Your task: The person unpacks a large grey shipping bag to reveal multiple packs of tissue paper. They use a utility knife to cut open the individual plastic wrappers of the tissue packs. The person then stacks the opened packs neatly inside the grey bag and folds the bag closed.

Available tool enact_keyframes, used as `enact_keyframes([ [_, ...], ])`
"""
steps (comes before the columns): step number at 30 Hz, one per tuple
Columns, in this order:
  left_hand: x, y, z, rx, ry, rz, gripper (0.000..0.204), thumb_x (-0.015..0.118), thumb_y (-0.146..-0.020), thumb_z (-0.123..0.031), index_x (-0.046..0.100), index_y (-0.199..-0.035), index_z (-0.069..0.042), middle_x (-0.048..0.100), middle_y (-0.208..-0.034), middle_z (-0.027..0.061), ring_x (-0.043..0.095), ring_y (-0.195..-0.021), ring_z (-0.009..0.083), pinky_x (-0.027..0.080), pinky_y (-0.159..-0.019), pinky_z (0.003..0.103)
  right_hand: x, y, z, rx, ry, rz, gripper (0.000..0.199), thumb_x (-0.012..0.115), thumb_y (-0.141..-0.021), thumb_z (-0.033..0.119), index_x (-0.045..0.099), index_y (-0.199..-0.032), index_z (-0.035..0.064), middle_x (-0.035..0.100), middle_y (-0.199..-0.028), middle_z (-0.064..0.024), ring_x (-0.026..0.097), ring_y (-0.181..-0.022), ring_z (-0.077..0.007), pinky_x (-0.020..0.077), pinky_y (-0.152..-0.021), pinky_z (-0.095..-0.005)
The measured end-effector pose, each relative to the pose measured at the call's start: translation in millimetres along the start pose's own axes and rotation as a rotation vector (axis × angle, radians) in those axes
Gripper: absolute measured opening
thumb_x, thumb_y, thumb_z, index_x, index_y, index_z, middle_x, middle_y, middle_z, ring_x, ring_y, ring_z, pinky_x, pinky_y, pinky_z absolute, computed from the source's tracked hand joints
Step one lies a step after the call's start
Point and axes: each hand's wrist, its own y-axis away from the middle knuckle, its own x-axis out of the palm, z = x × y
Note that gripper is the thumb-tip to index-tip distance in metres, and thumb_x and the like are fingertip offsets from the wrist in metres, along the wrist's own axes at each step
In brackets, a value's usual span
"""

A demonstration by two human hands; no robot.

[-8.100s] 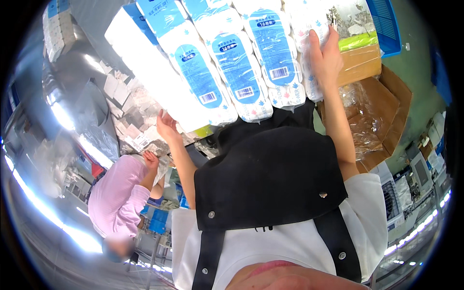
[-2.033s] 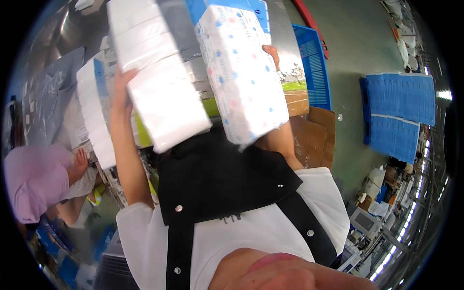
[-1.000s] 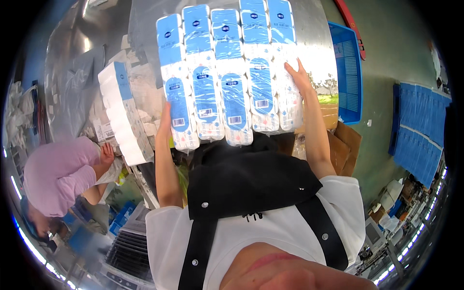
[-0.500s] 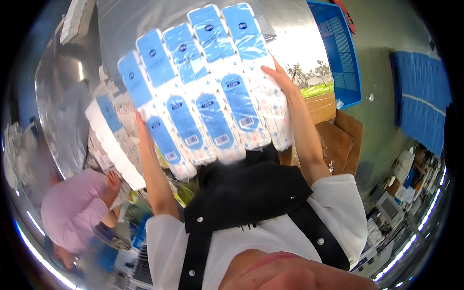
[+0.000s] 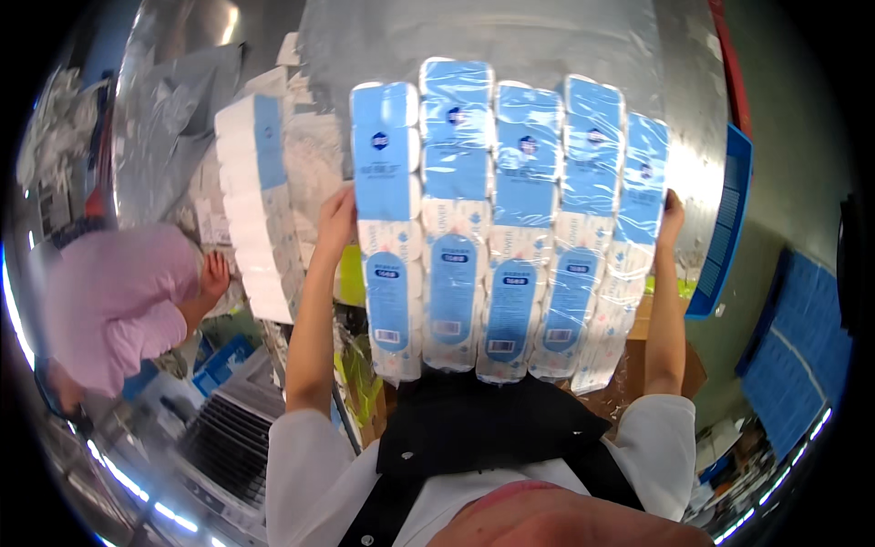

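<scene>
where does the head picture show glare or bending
Head view: white glare on the grey metal table beside the blue-and-white plastic-wrapped roll packs; in the head view, rows of white lights curve along the rim.

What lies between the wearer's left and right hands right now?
In the head view, five blue-and-white wrapped packs stand side by side between the left hand and the right hand.
</scene>
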Motion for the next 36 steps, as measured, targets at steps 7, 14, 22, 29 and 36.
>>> enact_keyframes([
  [7,15.2,-77.3,-68.4,0.739,-1.090,-0.013,0.024,0.057,-0.073,-0.006,0.056,-0.096,-0.001,0.057,-0.092,0.0143,0.058,-0.085,0.0298,0.050,-0.072,0.037,16.2,-117.6,39.1,0.006,-0.087,0.587,0.034,0.054,-0.086,0.017,0.050,-0.116,0.0005,0.058,-0.110,-0.0110,0.056,-0.098,-0.0203,0.0428,-0.088,-0.0298],
  [14,13.9,-112.7,-58.8,0.846,-1.161,0.106,0.021,0.054,-0.075,-0.011,0.056,-0.094,-0.001,0.058,-0.092,0.0149,0.058,-0.085,0.0310,0.049,-0.073,0.039,13.4,-125.1,43.7,0.097,0.036,0.585,0.039,0.051,-0.088,0.018,0.047,-0.122,-0.0007,0.061,-0.110,-0.0135,0.059,-0.100,-0.0209,0.0450,-0.085,-0.0282],
  [22,13.6,-111.9,-83.1,0.499,-1.241,0.230,0.024,0.057,-0.073,-0.027,0.064,-0.082,-0.005,0.064,-0.084,0.0186,0.061,-0.078,0.0331,0.049,-0.069,0.038,18.6,-110.1,97.5,-0.045,0.328,0.648,0.040,0.061,-0.079,0.019,0.052,-0.113,0.0001,0.060,-0.108,-0.0145,0.059,-0.099,-0.0252,0.0452,-0.084,-0.0300],
  [29,14.4,-157.0,-81.5,0.600,-1.214,0.122,0.023,0.055,-0.074,-0.026,0.063,-0.073,-0.004,0.063,-0.078,0.0201,0.062,-0.074,0.0359,0.048,-0.066,0.043,11.1,-155.5,15.6,-0.216,0.387,0.521,0.029,0.057,-0.080,0.018,0.057,-0.106,0.0051,0.061,-0.099,-0.0141,0.059,-0.094,-0.0293,0.0486,-0.075,-0.0331],
  [36,-4.1,-160.3,-68.0,0.796,-1.063,0.256,0.035,0.058,-0.079,-0.026,0.060,-0.109,-0.008,0.063,-0.103,0.0143,0.060,-0.092,0.0305,0.048,-0.077,0.037,-24.6,-155.0,82.1,-0.679,0.788,0.409,0.025,0.068,-0.071,0.015,0.063,-0.093,0.0041,0.060,-0.089,-0.0096,0.058,-0.085,-0.0289,0.0479,-0.074,-0.0366],
])
